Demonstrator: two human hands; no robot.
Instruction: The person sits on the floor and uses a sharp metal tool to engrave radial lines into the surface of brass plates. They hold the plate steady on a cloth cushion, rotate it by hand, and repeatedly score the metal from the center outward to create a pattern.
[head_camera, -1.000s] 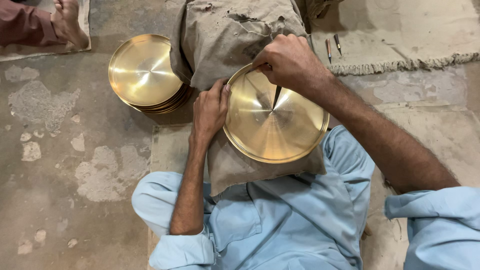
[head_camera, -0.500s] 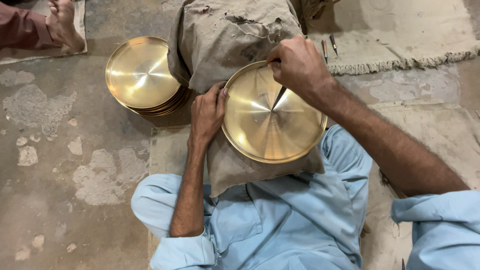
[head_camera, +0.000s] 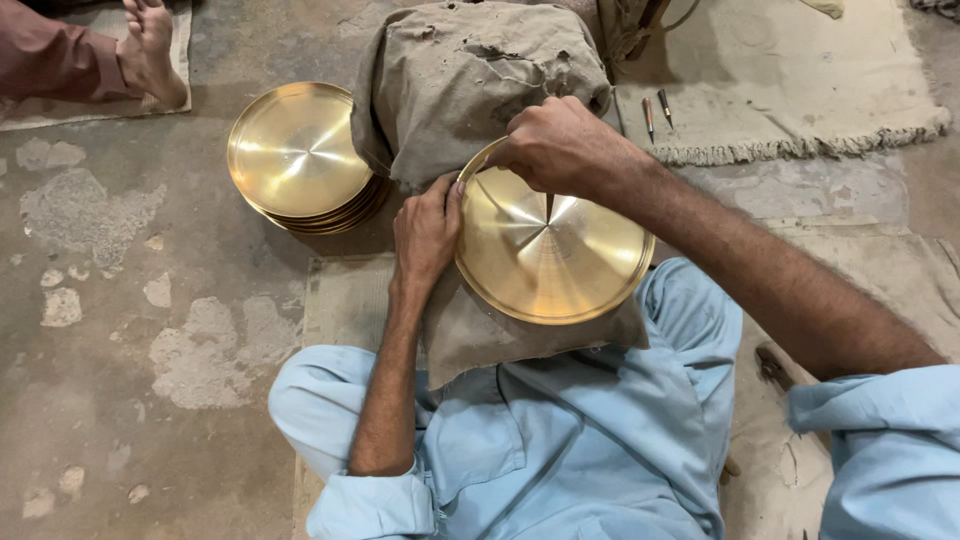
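We steady a round brass plate (head_camera: 555, 250) on a cloth-covered block (head_camera: 470, 75) above our lap. Our left hand (head_camera: 425, 235) presses flat against the plate's left rim, fingers extended rather than curled. Our right hand (head_camera: 560, 150) is clenched over the far rim, grasping a thin dark tool (head_camera: 549, 205) whose long axis points down toward the plate's centre, so the right hand is the nearer to the working spot. A stack of matching plates (head_camera: 300, 155) sits to the left on the concrete floor (head_camera: 120, 350). Two small punches (head_camera: 656, 110) lie on a fringed mat (head_camera: 800, 90). No packages, labels or signs show.
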